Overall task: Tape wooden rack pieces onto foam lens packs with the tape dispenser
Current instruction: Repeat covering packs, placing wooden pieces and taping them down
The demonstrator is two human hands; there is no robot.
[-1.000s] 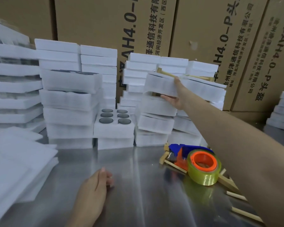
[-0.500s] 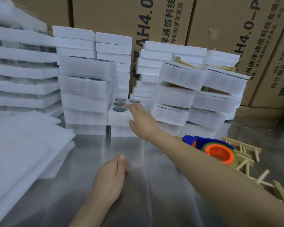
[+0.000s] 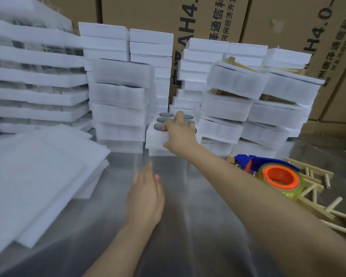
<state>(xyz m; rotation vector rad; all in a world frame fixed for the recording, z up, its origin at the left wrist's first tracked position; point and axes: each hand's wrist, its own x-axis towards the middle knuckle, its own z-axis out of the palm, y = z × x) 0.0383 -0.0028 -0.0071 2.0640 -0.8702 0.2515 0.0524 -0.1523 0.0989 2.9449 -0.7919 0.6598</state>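
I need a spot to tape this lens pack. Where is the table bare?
Bare metal table in the near middle, between the foam sheets at left and the tape dispenser and wooden rack pieces at right; the left hand hovers there. Foam stacks crowd the back.

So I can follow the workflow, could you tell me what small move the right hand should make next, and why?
Probably pull the foam lens pack forward onto the metal table: the right hand grips it, and the left hand hovers open there.
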